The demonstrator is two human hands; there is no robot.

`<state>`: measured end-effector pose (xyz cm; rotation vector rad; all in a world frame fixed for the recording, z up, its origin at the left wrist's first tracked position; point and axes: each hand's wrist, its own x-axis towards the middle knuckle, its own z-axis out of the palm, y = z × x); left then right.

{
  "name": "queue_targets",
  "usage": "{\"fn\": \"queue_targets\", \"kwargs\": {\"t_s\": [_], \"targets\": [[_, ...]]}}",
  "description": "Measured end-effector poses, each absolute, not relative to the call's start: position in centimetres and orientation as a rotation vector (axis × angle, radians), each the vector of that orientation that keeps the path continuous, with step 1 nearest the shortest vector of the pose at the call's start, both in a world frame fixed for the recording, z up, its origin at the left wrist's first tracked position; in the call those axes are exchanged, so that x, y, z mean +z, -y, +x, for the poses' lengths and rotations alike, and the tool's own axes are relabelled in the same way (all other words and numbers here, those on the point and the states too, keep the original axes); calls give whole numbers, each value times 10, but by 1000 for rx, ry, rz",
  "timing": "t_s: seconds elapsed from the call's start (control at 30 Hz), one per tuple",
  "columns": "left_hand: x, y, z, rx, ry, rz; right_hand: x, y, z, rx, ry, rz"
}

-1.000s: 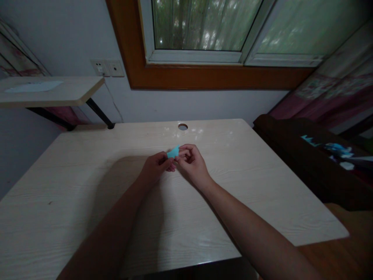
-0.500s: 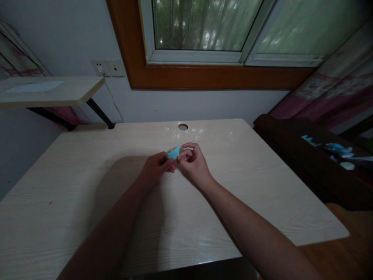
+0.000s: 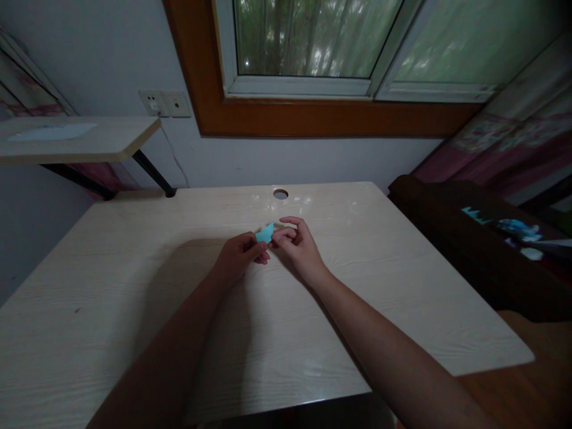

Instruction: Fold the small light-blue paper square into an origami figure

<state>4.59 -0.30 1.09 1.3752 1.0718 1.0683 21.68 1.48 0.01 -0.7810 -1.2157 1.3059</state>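
Note:
A small folded piece of light blue paper (image 3: pixel 266 233) is held just above the pale wooden table (image 3: pixel 134 268), near its middle. My left hand (image 3: pixel 236 258) pinches the paper's left end with thumb and fingers closed. My right hand (image 3: pixel 298 247) pinches the right end, its fingers curled around the fold. Both hands meet at the paper, and most of it is hidden behind the fingers.
A round cable hole (image 3: pixel 280 193) lies at the table's far edge. A second tabletop (image 3: pixel 89 140) on black legs stands at the back left. Wall sockets (image 3: pixel 164 104) sit below the window. Dark furniture (image 3: pixel 469 238) with small items borders the right side.
My right hand has shifted slightly up and away, its fingers working on the paper's right end. The left hand and the paper have stayed nearly in place.

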Motion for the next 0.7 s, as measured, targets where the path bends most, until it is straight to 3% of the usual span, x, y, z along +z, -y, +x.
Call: {"fn": "queue_targets", "kwargs": {"t_s": [0.7], "targets": [[7,0,46,1041,-1084,1369,-1,-10,211,1254,1231,-818]]}}
